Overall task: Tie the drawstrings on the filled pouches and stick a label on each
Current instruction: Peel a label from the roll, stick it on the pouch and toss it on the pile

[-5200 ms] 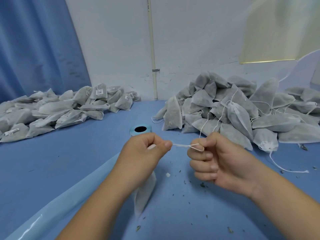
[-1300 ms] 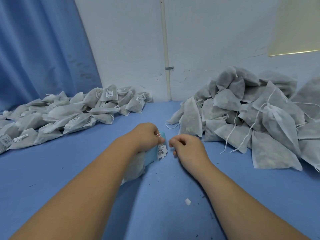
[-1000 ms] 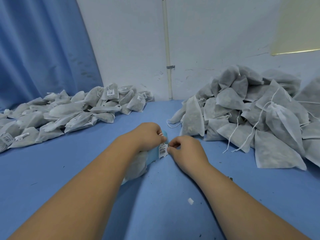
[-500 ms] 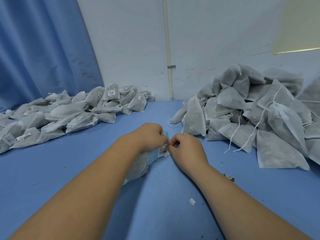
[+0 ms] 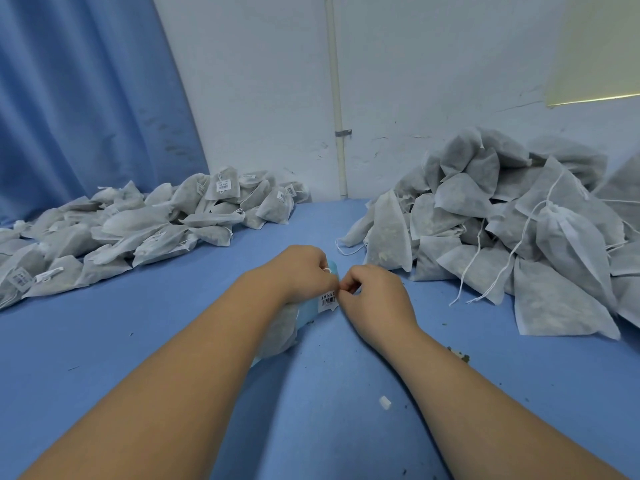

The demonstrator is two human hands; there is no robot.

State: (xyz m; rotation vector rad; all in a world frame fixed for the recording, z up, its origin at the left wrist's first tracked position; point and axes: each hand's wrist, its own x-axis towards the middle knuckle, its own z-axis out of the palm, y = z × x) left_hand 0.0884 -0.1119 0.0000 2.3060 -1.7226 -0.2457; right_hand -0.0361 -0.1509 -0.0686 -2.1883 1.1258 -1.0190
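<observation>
My left hand (image 5: 304,271) grips the neck of a grey filled pouch (image 5: 280,332), which hangs down under my wrist, together with a pale blue label backing strip (image 5: 308,311). A white barcode label (image 5: 328,300) sticks out from the strip between both hands. My right hand (image 5: 375,296) has its fingers curled and pinches the label's upper right edge with thumb and forefinger. Most of the pouch is hidden behind my left forearm.
A heap of unlabelled pouches (image 5: 502,223) with loose white drawstrings lies on the right of the blue table (image 5: 329,427). A pile of labelled pouches (image 5: 138,230) spreads along the left, by a blue curtain (image 5: 76,98). Small crumbs and a white scrap (image 5: 385,402) dot the tabletop.
Five seconds ago both hands pulled a drawstring tight. Since then my left hand took up the label strip, and my right hand closed in and pinched the barcode label.
</observation>
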